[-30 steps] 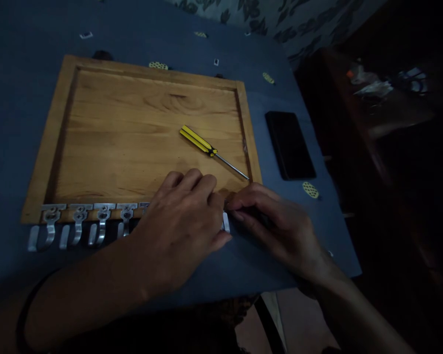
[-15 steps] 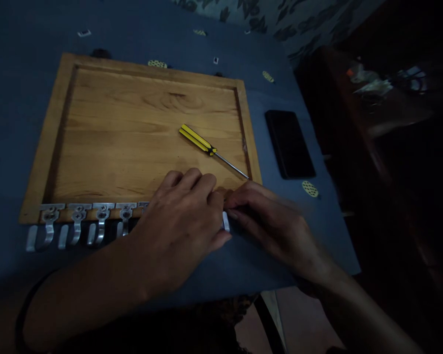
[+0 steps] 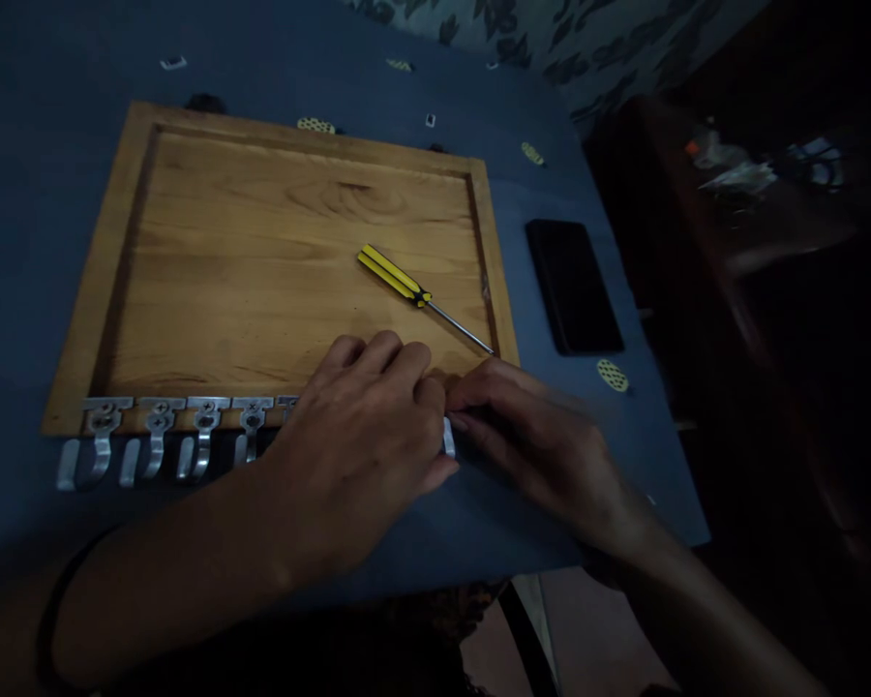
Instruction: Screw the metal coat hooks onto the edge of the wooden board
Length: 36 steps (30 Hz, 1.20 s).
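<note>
While the blue-covered bench (image 3: pixel 36 213) spreads beneath everything, its patterned surface shows four yellow ovals (image 3: pixel 613 375) and at least three small white marks (image 3: pixel 173 63), too small to read. One framed wooden panel (image 3: pixel 247 290) lies flat on it, its long near side facing the bench's near edge.

Across that near side reaches the left hand (image 3: pixel 363 445), its fingers bent down over the panel's edge; the grip beneath is hidden, so I cannot tell how wide they are. The right hand (image 3: pixel 544 445) is at the panel's near right corner, thumb and forefinger brought narrowly together; whether anything is between them cannot be seen.

One dark phone (image 3: pixel 577 286) lies between the panel and the bench's right edge, too dim to show any lettering. One yellow-and-black screwdriver (image 3: pixel 394 276) rests inside the panel, tip toward its near right corner.

Four metal hooks (image 3: pixel 102 453) line the near side from the left corner, then a fifth plate (image 3: pixel 287 400), partly covered by the left hand. One more hook end (image 3: pixel 448 438) shows between the hands.
</note>
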Tool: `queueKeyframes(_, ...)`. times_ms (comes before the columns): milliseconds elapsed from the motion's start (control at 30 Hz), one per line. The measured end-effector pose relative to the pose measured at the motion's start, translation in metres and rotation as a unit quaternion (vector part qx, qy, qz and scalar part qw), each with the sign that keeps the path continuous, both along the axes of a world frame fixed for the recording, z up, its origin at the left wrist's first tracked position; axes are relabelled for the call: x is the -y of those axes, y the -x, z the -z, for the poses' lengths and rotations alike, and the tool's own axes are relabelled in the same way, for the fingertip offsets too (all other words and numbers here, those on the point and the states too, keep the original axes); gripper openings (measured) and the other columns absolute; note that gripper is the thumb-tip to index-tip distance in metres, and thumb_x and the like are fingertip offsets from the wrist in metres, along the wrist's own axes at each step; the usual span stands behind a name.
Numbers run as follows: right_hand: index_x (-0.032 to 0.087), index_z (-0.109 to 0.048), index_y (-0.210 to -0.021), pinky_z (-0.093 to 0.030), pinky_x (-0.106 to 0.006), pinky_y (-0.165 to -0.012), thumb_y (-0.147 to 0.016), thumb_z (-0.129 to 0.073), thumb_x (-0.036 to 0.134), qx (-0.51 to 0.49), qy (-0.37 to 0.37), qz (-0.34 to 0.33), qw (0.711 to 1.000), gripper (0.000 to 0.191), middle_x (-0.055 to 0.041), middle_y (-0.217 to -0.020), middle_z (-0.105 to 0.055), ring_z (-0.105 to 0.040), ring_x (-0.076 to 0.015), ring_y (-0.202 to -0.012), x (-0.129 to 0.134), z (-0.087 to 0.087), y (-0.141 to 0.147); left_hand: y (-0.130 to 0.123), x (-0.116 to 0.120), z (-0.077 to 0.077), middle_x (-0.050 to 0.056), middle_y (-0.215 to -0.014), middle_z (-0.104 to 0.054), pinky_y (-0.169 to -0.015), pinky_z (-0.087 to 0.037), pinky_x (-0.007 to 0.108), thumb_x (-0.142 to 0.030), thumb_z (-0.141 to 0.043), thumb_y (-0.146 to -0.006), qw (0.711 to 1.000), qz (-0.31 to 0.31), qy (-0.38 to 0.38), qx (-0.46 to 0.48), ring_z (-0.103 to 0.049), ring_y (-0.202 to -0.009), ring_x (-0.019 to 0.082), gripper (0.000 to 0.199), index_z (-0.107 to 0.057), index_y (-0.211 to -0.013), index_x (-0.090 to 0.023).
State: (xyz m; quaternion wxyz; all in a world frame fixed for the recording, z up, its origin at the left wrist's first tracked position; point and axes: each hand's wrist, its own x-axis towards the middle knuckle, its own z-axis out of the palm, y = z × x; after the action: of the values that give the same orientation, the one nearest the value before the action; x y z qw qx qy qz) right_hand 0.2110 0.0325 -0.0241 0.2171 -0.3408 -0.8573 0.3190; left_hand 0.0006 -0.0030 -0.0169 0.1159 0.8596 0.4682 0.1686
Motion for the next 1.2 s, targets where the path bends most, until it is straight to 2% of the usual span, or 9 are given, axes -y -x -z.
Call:
queueKeyframes(200, 0.023, -0.072, -0.097, -0.059, -0.023, -0.072, -0.101, -0.068, 0.017, -0.016, -0.021, 0.008, 1.000, 0.008, -0.0008, -0.086, -0.073, -0.071, -0.0128, -0.077, -0.001, -0.001, 0.001, 0.001, 0.001, 0.000, 0.008, -0.094, -0.067, -0.081, -0.047, 0.043, -0.039, -0.081, -0.093, 1.000, -0.001, -0.005, 0.001, -0.062, -0.095, 0.029, 0.029, -0.071, -0.094, -0.012)
queueKeyframes(367, 0.023, -0.072, -0.092, -0.058, -0.021, -0.070, -0.098, -0.073, 0.014, -0.043, -0.034, 0.025, 0.998, 0.011, 0.0008, -0.082, -0.075, -0.071, -0.0114, -0.073, -0.001, 0.004, 0.000, 0.001, 0.001, 0.000, 0.008, -0.094, -0.067, -0.082, -0.048, 0.044, -0.037, -0.084, -0.091, 1.000, -0.005, -0.012, 0.015, -0.064, -0.095, 0.030, 0.029, -0.072, -0.095, -0.012)
queueKeyframes(633, 0.026, -0.080, -0.108, -0.062, -0.025, -0.073, -0.099, -0.070, 0.013, -0.062, -0.022, 0.013, 0.998, 0.019, -0.0027, -0.095, -0.079, -0.075, -0.0140, -0.081, 0.002, 0.009, -0.004, 0.001, 0.001, 0.002, 0.007, -0.093, -0.068, -0.079, -0.047, 0.042, -0.039, -0.086, -0.089, 0.999, 0.002, -0.028, 0.017, -0.064, -0.093, 0.029, 0.030, -0.071, -0.093, -0.012)
queueKeyframes(900, 0.026, -0.082, -0.107, -0.063, -0.025, -0.070, -0.099, -0.071, 0.015, -0.076, -0.005, 0.014, 0.997, 0.019, -0.0022, -0.088, -0.078, -0.075, -0.0140, -0.077, 0.002, 0.009, -0.003, 0.001, 0.002, 0.001, 0.006, -0.093, -0.068, -0.080, -0.047, 0.040, -0.041, -0.084, -0.091, 1.000, -0.003, -0.024, -0.001, -0.064, -0.094, 0.027, 0.030, -0.070, -0.092, -0.015)
queueKeyframes(1033, 0.027, -0.082, -0.109, -0.065, -0.027, -0.073, -0.098, -0.073, 0.015, -0.082, -0.008, 0.018, 0.996, 0.020, -0.0022, -0.091, -0.081, -0.077, -0.0155, -0.078, 0.002, 0.010, -0.002, 0.001, 0.001, 0.002, 0.006, -0.093, -0.067, -0.081, -0.048, 0.041, -0.039, -0.084, -0.091, 1.000, -0.002, -0.028, 0.008, -0.064, -0.094, 0.027, 0.029, -0.070, -0.093, -0.014)
queueKeyframes(1200, 0.027, -0.081, -0.112, -0.064, -0.024, -0.073, -0.094, -0.077, 0.013, -0.085, -0.011, 0.032, 0.996, 0.023, -0.0005, -0.090, -0.079, -0.076, -0.0141, -0.081, 0.003, 0.011, -0.005, 0.001, 0.002, 0.003, 0.006, -0.093, -0.068, -0.081, -0.048, 0.041, -0.040, -0.084, -0.091, 0.999, -0.004, -0.035, 0.014, -0.064, -0.093, 0.028, 0.029, -0.070, -0.093, -0.014)
